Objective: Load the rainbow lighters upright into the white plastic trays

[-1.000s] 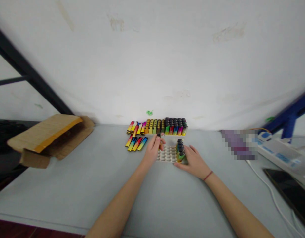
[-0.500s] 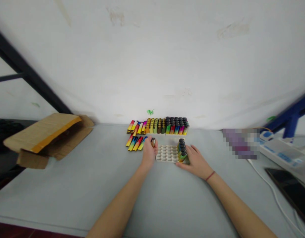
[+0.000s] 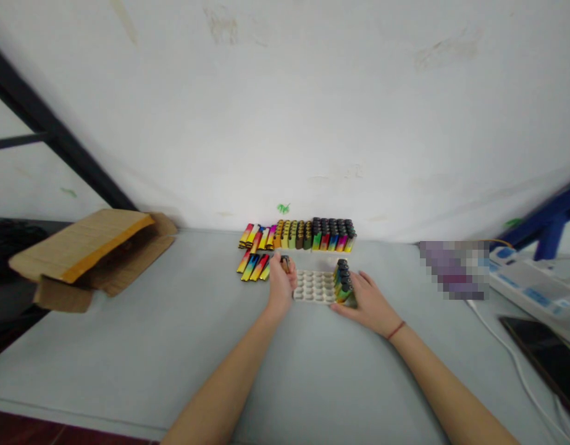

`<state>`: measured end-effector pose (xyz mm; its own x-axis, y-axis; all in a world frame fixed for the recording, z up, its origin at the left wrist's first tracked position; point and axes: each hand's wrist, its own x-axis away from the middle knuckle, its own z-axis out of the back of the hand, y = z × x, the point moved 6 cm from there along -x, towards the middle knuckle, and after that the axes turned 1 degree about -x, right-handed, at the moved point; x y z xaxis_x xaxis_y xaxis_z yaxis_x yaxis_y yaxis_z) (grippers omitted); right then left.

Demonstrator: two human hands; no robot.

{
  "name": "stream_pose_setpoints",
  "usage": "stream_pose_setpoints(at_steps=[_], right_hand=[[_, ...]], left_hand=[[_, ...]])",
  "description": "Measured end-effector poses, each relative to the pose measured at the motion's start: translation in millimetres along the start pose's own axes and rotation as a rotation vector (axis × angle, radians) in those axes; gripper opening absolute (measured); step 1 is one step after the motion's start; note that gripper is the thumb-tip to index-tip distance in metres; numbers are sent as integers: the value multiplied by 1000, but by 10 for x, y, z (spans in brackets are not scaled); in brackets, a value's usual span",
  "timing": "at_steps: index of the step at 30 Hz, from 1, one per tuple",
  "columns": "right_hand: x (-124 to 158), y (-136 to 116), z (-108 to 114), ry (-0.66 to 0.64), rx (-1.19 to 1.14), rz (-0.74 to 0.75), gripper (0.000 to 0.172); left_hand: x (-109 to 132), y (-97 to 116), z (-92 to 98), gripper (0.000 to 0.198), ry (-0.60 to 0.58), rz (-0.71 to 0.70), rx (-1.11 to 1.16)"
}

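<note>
My left hand (image 3: pixel 281 285) is closed around a lighter (image 3: pixel 285 264), its metal top poking out above the fingers. Right beside that hand lies a white tray (image 3: pixel 315 301) with rows of round pockets. At the tray's right end stand several colourful lighters (image 3: pixel 343 279) with black tops. My right hand (image 3: pixel 368 298) grips this end, thumb along the front edge and fingers at the side and behind. Flat, bright-coloured sleeves (image 3: pixel 251 268) lie left of my left hand, which partly covers one of them.
Behind the tray stand a block of black-topped lighters (image 3: pixel 333 235) and a block of yellow and brown lighters (image 3: pixel 293 235). More sleeves (image 3: pixel 257 237) are piled by the wall. An open cardboard box (image 3: pixel 94 250) sits left; a power strip (image 3: pixel 530 284) and a phone (image 3: pixel 544 352) lie right.
The view has shifted slightly. My left hand, still around the lighter, has turned a little; my right hand stays at the tray's right end.
</note>
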<state>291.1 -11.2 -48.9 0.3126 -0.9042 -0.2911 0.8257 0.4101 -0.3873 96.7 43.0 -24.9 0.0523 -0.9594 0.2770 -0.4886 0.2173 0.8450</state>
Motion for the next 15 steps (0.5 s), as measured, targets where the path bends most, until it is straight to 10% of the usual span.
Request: stream_pose_setpoints(at_steps=[15], right_hand=[[-9, -7, 1, -7, -12, -17, 80]], left_hand=[[4, -26, -23, 48, 19, 41, -61]])
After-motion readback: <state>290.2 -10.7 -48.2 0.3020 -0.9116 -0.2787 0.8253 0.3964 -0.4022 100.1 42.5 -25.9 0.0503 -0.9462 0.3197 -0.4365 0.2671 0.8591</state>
